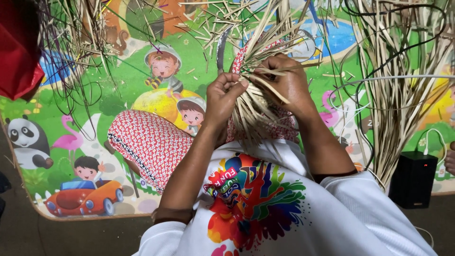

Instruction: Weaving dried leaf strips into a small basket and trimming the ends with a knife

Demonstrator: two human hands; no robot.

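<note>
My left hand (222,97) and my right hand (286,83) both grip a bundle of pale dried straw strips (256,106) held over my lap. The strips fan out upward and downward from between my fingers. My left thumb and fingers pinch strips on the bundle's left side. The right hand wraps over its top right. Red-and-white patterned cloth (151,142) covers my knees under the bundle.
A colourful cartoon play mat (71,142) covers the floor. Loose straw piles lie at the upper left (76,33) and at the right (398,85). A curved sickle blade (221,52) lies beyond my hands. A black box (413,179) with white cables stands at the right. Red fabric (16,47) hangs top left.
</note>
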